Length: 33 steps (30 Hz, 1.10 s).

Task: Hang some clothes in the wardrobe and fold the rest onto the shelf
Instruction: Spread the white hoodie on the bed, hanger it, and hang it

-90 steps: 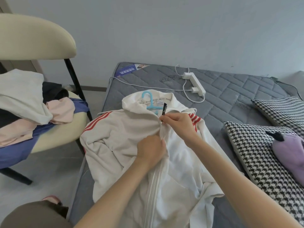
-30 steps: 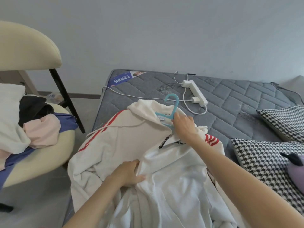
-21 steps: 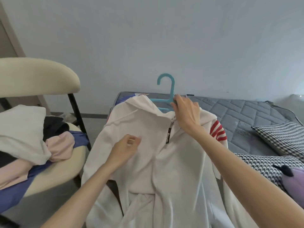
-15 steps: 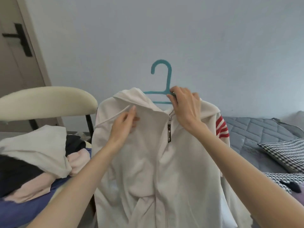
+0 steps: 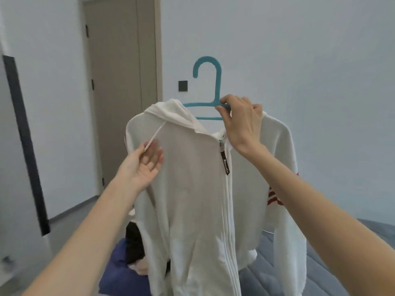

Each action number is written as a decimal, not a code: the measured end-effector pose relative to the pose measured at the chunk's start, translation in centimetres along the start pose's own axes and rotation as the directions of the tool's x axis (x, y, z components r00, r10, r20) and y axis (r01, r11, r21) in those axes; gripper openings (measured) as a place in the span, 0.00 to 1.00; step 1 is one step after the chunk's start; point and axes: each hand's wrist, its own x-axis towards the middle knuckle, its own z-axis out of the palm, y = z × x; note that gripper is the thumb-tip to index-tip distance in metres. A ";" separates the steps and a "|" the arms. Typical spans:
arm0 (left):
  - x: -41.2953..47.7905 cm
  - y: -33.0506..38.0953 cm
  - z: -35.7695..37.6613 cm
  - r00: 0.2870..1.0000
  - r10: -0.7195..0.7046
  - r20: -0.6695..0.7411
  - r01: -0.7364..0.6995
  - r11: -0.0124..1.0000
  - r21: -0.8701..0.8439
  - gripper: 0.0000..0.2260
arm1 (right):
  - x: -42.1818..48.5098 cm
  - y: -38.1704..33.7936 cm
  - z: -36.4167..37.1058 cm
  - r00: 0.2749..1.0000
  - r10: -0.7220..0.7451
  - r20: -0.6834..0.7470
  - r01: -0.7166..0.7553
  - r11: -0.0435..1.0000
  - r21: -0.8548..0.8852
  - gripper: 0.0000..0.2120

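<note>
Our right hand (image 5: 241, 122) pinches the blue hanger (image 5: 198, 104), hook (image 5: 207, 60) at 12 o'clock, white jacket (image 5: 192, 199) hanging under it, & w/ our left hand (image 5: 141, 165), spread open at 9 o'clock, we should smooth it b4 carrying.

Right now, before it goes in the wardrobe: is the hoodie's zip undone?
No, the zip on the hoodie is closed to the top.

- Head view: one camera worn at head height, facing forward, close to the raised white hoodie (image 5: 192, 189).
- Door (image 5: 119, 82) behind-left of the hoodie; mattress (image 5: 260, 280) below-right.
</note>
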 end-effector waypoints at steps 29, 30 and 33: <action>-13.5 19.9 -21.1 0.497 0.557 0.665 0.210 -0.821 0.531 0.15 | -5.2 -32.3 13.5 0.856 -0.297 0.423 -0.098 0.711 0.697 0.05; -13.7 19.9 -21.5 0.495 0.545 0.677 0.216 -0.831 0.512 0.15 | -5.4 -32.5 13.7 0.853 -0.316 0.416 -0.076 0.713 0.697 0.04; -14.5 20.2 -22.3 0.496 0.541 0.679 0.204 -0.833 0.515 0.16 | -5.9 -32.3 14.2 0.855 -0.329 0.401 0.007 0.780 0.626 0.04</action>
